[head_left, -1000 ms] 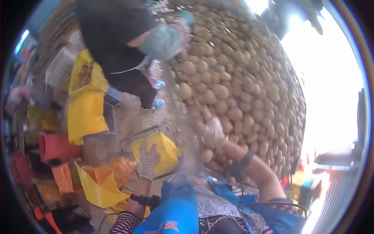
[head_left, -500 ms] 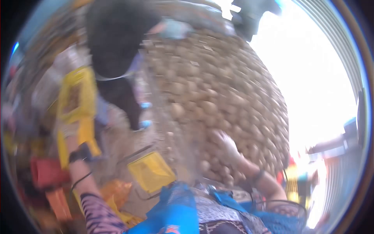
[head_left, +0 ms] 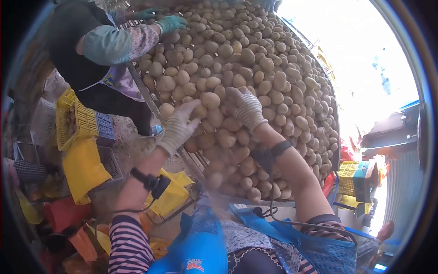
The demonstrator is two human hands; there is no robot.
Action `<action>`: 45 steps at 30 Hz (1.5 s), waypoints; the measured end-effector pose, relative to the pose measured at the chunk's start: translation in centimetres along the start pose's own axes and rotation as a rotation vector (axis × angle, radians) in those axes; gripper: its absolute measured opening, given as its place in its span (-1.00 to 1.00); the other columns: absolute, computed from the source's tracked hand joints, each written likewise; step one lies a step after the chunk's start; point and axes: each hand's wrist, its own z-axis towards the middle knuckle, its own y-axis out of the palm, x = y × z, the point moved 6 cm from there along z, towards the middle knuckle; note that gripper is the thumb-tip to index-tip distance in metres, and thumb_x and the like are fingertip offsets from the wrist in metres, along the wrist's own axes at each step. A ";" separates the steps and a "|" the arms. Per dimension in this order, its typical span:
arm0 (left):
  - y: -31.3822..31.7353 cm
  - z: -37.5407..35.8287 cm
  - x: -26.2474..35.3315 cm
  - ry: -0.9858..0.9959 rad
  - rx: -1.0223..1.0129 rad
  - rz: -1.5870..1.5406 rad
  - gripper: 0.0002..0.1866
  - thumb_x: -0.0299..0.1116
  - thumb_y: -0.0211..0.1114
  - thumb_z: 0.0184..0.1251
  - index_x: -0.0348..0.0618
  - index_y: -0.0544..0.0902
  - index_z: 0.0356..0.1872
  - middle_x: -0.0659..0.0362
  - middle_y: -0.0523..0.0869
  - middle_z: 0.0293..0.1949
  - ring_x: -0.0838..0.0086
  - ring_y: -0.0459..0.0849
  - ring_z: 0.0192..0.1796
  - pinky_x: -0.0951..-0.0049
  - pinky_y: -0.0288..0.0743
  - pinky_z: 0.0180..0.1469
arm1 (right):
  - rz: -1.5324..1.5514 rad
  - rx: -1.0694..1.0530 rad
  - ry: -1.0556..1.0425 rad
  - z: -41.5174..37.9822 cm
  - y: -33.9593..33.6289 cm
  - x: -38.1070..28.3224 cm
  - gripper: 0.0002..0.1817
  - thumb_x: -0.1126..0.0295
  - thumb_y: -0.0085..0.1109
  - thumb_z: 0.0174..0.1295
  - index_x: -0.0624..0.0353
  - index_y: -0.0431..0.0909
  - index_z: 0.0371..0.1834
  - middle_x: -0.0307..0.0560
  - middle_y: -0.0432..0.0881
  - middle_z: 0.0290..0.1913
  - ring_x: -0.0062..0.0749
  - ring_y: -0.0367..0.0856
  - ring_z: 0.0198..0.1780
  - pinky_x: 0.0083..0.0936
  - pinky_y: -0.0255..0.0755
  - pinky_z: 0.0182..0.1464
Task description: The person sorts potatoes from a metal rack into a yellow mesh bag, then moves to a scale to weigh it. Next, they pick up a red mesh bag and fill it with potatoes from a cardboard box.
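Note:
A broad bed of brown, dusty potatoes [head_left: 269, 86] fills the middle of the view. My left hand [head_left: 178, 128], in a whitish knit glove, reaches over the near left edge of the bed. Its fingers and thumb close around a potato [head_left: 200, 111]. Beside it, a rounder, paler potato [head_left: 211, 100] lies close to the fingertips. My right hand [head_left: 248, 109], in a striped whitish glove, is bent down among the potatoes with its fingers curled around one; the palm side is hidden. Both my wrists carry black straps.
A co-worker [head_left: 91, 50] in green gloves handles potatoes at the far left. A metal rail [head_left: 146, 93] edges the bed. Yellow crates [head_left: 82, 121] stand at left, and another yellow crate [head_left: 349, 176] at right. A yellow sheet [head_left: 171, 192] lies below my left arm.
My left hand has moved from the yellow crate and sheet at left onto the potatoes. My right hand has shifted up and left over the bed. The view has turned and sharpened.

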 end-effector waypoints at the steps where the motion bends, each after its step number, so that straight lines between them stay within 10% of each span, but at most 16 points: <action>1: 1.2 1.6 2.4 0.191 -0.003 0.346 -0.53 -0.47 0.31 0.12 -0.13 0.51 0.12 0.02 0.55 0.09 0.28 0.58 0.06 0.35 0.44 0.11 | 0.014 0.000 -0.004 -1.4 0.3 -0.2 -0.63 0.22 0.17 0.04 -0.12 0.48 -0.03 -0.04 0.52 -0.15 -0.06 0.51 -0.12 -0.17 0.39 -0.10; 5: 5.1 5.1 1.0 0.151 -0.115 0.583 -0.44 -0.44 0.35 0.07 -0.08 0.47 0.18 0.02 0.57 0.08 0.21 0.59 0.05 0.30 0.45 0.11 | -0.049 0.137 -0.252 -6.4 0.2 0.3 -0.59 0.27 0.24 -0.08 -0.09 0.48 -0.08 -0.04 0.51 -0.16 -0.06 0.51 -0.15 -0.16 0.41 -0.18; 10: 4.1 3.4 -1.0 -0.395 0.023 -0.611 -0.45 -0.18 0.29 0.21 -0.20 0.42 0.18 0.02 0.60 0.03 0.30 0.60 0.05 0.32 0.45 0.17 | 0.101 0.033 -0.185 -12.7 -1.1 5.4 -0.60 0.38 0.26 -0.02 0.02 0.48 -0.04 0.00 0.48 -0.14 -0.07 0.50 -0.15 -0.26 0.44 -0.14; 15: 9.0 -7.7 8.4 -0.851 0.316 -1.829 -0.53 -0.02 0.11 0.32 -0.22 0.48 0.02 0.10 0.63 -0.08 0.24 0.64 -0.07 0.15 0.46 0.15 | 0.870 0.073 0.215 -14.2 -0.8 1.2 -0.50 0.22 0.21 0.13 0.15 0.38 0.12 0.16 0.47 -0.02 0.10 0.49 0.00 -0.19 0.43 0.03; 18: 11.7 -12.8 7.4 -0.733 0.251 -1.929 -0.58 -0.03 0.03 0.35 -0.17 0.49 -0.03 0.10 0.62 -0.11 0.34 0.61 -0.03 0.31 0.54 0.02 | 0.703 -0.167 -0.135 -14.9 0.4 -5.9 -0.44 0.18 0.18 0.15 0.19 0.33 0.19 0.16 0.43 0.11 0.08 0.43 0.12 -0.20 0.34 0.17; 20: 10.1 -16.4 5.8 -0.751 0.604 -1.777 -0.55 0.01 0.07 0.28 -0.12 0.52 0.00 0.09 0.66 -0.16 0.22 0.64 -0.11 0.05 0.53 0.03 | 0.454 -0.105 -0.426 -15.3 -2.9 -9.5 -0.46 0.19 0.16 0.14 0.20 0.35 0.17 0.14 0.46 0.08 0.04 0.44 0.12 -0.17 0.34 0.15; 23: 5.4 -22.9 0.7 -0.654 0.709 -2.187 -0.56 0.03 0.10 0.20 -0.07 0.57 -0.07 0.13 0.66 -0.16 0.30 0.66 -0.18 0.21 0.62 -0.13 | 0.628 -0.207 -0.401 -15.9 -3.3 -8.5 -0.51 0.29 0.17 0.00 0.14 0.47 0.07 0.09 0.53 -0.01 0.13 0.50 -0.01 -0.17 0.44 -0.03; 25: -0.4 -27.9 -5.1 -0.626 0.795 -1.973 -0.67 -0.01 0.14 0.14 -0.06 0.56 -0.30 0.21 0.60 -0.36 0.40 0.62 -0.35 0.37 0.62 -0.33 | 0.491 -0.141 -0.450 -16.8 -6.0 -8.6 -0.53 0.35 0.16 0.03 0.14 0.49 0.09 0.12 0.55 -0.01 0.06 0.55 -0.03 -0.23 0.45 0.01; 27: -10.0 -26.7 -4.8 -0.349 0.631 -1.754 -0.75 -0.14 0.08 0.21 0.04 0.40 -0.60 0.33 0.42 -0.61 0.53 0.43 -0.56 0.50 0.36 -0.57 | 0.640 -0.240 0.071 -18.8 -3.5 -4.9 -0.60 0.34 0.16 0.11 0.19 0.51 0.04 0.06 0.55 -0.04 0.01 0.56 -0.03 -0.25 0.47 -0.01; 28: -15.7 -26.6 -5.1 -0.546 0.955 -1.452 -0.71 -0.20 0.00 0.26 0.10 0.31 -0.68 0.35 0.33 -0.66 0.51 0.32 -0.61 0.46 0.19 -0.61 | 0.656 -0.230 0.075 -19.0 -2.8 -4.1 -0.63 0.34 0.15 0.13 0.20 0.52 0.02 0.08 0.53 -0.01 0.03 0.54 -0.01 -0.22 0.47 -0.02; 30: -28.6 -25.8 -9.0 -0.423 0.900 -1.067 -0.88 -0.24 0.05 0.25 0.01 0.40 -0.43 0.23 0.43 -0.44 0.40 0.41 -0.36 0.32 0.28 -0.34 | 0.622 -0.144 0.242 -21.2 -2.0 -2.9 -0.65 0.34 0.13 0.15 0.21 0.53 0.00 0.10 0.51 0.02 0.05 0.52 0.00 -0.19 0.47 -0.03; 32: -39.4 -24.5 -15.1 -0.353 0.769 -0.931 -0.81 -0.28 0.09 0.23 -0.08 0.49 -0.18 0.11 0.54 -0.21 0.29 0.50 -0.11 0.19 0.37 -0.07 | 0.124 -0.113 -0.371 -22.7 -4.9 -5.0 -0.63 0.30 0.16 0.09 0.24 0.54 -0.05 0.19 0.45 0.01 0.14 0.44 0.04 -0.17 0.43 -0.01; 35: -50.8 -21.7 -33.2 -0.604 0.548 -1.796 -0.80 -0.36 0.11 0.29 -0.16 0.59 -0.14 0.10 0.63 -0.06 0.31 0.56 0.05 0.23 0.40 0.17 | 0.304 0.049 0.302 -27.6 -6.7 -1.4 -0.66 0.33 0.17 0.22 0.20 0.47 0.04 0.05 0.54 -0.13 -0.19 0.56 -0.14 -0.37 0.47 -0.09; 39: -34.7 -12.1 -27.2 -0.651 0.451 -1.008 -0.69 -0.20 0.18 0.33 -0.03 0.55 0.04 0.24 0.65 -0.08 0.49 0.64 -0.15 0.46 0.54 -0.10 | 0.106 0.121 0.438 -33.6 -9.1 0.5 -0.65 0.30 0.20 0.23 0.15 0.48 0.05 0.02 0.57 -0.13 -0.23 0.59 -0.18 -0.40 0.48 -0.09; 42: -13.9 -8.4 -5.3 -0.763 0.097 -0.498 -0.63 -0.22 0.28 0.24 -0.02 0.56 0.07 0.31 0.63 -0.21 0.58 0.59 -0.26 0.56 0.46 -0.22 | 0.159 0.197 0.583 -36.7 -9.7 4.1 -0.70 0.22 0.12 0.25 0.11 0.49 -0.03 0.08 0.56 -0.16 -0.03 0.55 -0.08 -0.26 0.46 -0.07; 45: -2.3 -4.7 2.7 -0.295 -0.291 -0.299 -0.71 -0.34 0.27 0.25 -0.26 0.61 -0.05 0.23 0.65 -0.21 0.60 0.58 -0.18 0.56 0.47 -0.16 | 0.071 0.190 0.535 -34.8 -11.1 7.1 -0.71 0.24 0.13 0.22 0.09 0.49 -0.04 0.07 0.55 -0.17 -0.05 0.55 -0.10 -0.26 0.46 -0.09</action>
